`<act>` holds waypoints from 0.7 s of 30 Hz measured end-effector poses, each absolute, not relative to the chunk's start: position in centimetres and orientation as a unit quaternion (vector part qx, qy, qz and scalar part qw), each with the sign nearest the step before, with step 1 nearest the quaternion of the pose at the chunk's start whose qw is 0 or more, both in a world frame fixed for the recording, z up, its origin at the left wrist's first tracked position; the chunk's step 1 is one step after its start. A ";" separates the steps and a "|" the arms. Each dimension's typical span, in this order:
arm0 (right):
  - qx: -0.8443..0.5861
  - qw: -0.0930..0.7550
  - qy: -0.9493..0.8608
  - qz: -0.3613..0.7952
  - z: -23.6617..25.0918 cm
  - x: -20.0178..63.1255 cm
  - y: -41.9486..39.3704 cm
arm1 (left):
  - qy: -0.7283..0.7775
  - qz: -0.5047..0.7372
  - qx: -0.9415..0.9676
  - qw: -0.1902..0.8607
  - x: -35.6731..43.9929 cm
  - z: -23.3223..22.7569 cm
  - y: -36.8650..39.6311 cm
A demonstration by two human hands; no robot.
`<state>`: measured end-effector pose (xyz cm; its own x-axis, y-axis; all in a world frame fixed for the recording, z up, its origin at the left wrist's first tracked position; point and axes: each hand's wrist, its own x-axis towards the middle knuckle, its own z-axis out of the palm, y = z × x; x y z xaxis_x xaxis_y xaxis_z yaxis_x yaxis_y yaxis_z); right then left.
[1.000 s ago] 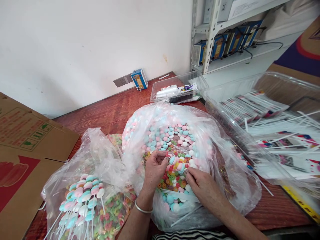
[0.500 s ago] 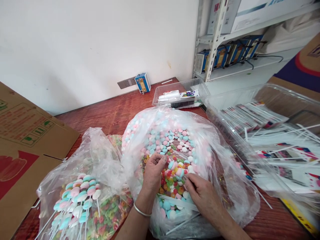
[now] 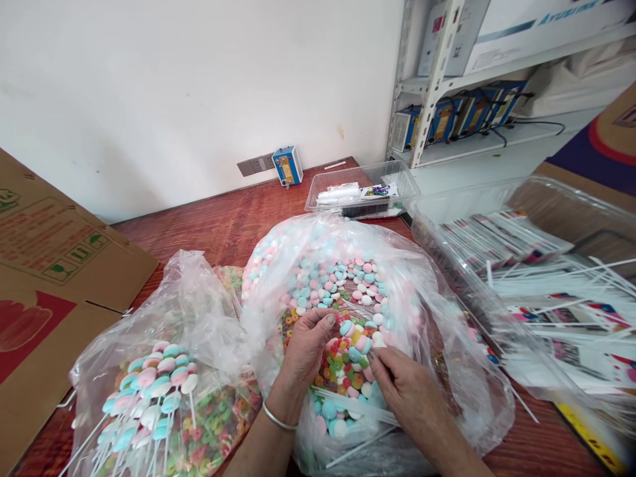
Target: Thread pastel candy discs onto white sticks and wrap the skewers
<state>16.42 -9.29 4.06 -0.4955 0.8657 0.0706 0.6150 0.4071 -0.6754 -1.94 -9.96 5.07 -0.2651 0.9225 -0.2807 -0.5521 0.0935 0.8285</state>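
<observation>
Over an open plastic bag (image 3: 412, 258) of candy, my left hand (image 3: 311, 344) has its thumb and fingertips pinched together. Anything between them is too small to make out. My right hand (image 3: 410, 394) is closed in a pinch beside a cluster of pastel candies (image 3: 358, 339); what its fingertips grip is hidden. Red, green and orange ring gummies (image 3: 330, 371) lie in the bag below my hands. Pink, blue and white round candies (image 3: 325, 278) fill its far side. White sticks (image 3: 355, 404) lie across the near part, by my right wrist.
To the left, a second plastic bag (image 3: 186, 298) bears candies on white sticks (image 3: 154, 391) over more ring gummies. A cardboard box (image 3: 74, 265) stands beyond it. On the right, a clear bin (image 3: 462, 298) holds sticks and printed packets. A smaller clear tray (image 3: 318, 207) sits behind.
The view has shifted slightly. Both hands stay over the bag, still pinched, with only small finger movements; the candies by my right fingertips sit a little differently.
</observation>
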 end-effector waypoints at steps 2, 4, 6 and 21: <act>-0.449 0.216 -0.832 0.244 4.0 16.6 -9.4 | 0.472 0.629 0.205 0.582 -2.2 5.3 -10.0; -0.445 0.222 -0.847 0.187 4.1 16.8 -9.4 | 0.469 0.612 0.212 0.600 -2.6 5.6 -10.1; -0.436 0.229 -0.858 0.146 4.1 16.9 -9.5 | 0.455 0.597 0.210 0.627 -2.8 5.5 -10.1; -0.476 0.182 -0.799 0.321 3.3 15.5 -10.1 | 0.344 0.741 -0.016 0.577 1.7 4.5 -9.8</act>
